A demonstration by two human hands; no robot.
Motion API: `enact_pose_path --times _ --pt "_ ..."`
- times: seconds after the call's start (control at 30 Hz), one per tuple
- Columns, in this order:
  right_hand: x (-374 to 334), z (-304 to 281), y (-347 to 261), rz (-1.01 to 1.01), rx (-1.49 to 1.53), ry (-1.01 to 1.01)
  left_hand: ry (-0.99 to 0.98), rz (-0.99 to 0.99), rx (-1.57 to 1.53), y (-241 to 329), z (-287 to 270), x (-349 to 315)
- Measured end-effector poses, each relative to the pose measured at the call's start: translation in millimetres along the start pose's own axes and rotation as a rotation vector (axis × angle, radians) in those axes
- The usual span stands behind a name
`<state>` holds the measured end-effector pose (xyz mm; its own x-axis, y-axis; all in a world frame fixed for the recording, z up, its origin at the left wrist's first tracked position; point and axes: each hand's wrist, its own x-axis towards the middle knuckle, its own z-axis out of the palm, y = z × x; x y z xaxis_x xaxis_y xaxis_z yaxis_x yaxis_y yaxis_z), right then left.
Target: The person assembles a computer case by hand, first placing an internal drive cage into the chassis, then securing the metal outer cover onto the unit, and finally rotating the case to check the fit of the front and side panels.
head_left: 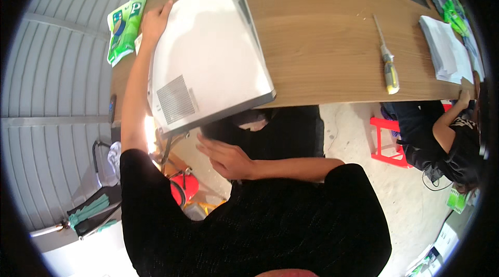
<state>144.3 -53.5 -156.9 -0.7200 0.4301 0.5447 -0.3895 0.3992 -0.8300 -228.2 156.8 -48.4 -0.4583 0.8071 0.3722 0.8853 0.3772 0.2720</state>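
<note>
A white computer case [213,53] with a perforated vent panel lies on its side. It sits on the left part of the wooden table, its near corner jutting past the front edge. My left hand [155,23] grips the case's left side near the far end; some of its fingers are hidden. Below the near edge of the case, my right hand [227,159] is held in front of my body. Its fingers are stretched out and hold nothing.
Green-and-white packets [126,30] lie left of the case. A screwdriver [389,69] rests on the table [317,43] to the right, with white papers [446,51] beyond it. Another person's hand [465,91] is by the papers. A red stool [387,142] stands beside that person.
</note>
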Motion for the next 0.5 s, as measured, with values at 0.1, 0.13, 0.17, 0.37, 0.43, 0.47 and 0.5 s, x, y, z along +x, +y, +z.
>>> enact_pose_path --times 0.1,0.13,0.17,0.37,0.43,0.47,0.5 --pt "15 -64 -18 -0.336 -0.332 0.206 0.031 0.092 -0.008 12 -2 0" --pt "24 -78 -20 -0.372 -0.439 0.318 0.106 0.146 -0.040 -3 -7 -6" --pt "36 -90 -19 -0.406 -0.552 0.431 0.151 0.123 -0.104 -9 -6 -15" --pt "61 -154 7 0.244 -0.391 0.468 0.157 0.038 -0.219 -51 -36 -76" --pt "57 -158 17 0.384 -0.197 0.398 0.079 -0.170 -0.742 -92 -37 -132" --pt "56 -158 15 0.406 -0.120 0.352 0.057 -0.232 -0.671 -116 -39 -159" --pt "54 -157 15 0.433 -0.039 0.307 0.030 -0.295 -0.596 -138 -41 -187"
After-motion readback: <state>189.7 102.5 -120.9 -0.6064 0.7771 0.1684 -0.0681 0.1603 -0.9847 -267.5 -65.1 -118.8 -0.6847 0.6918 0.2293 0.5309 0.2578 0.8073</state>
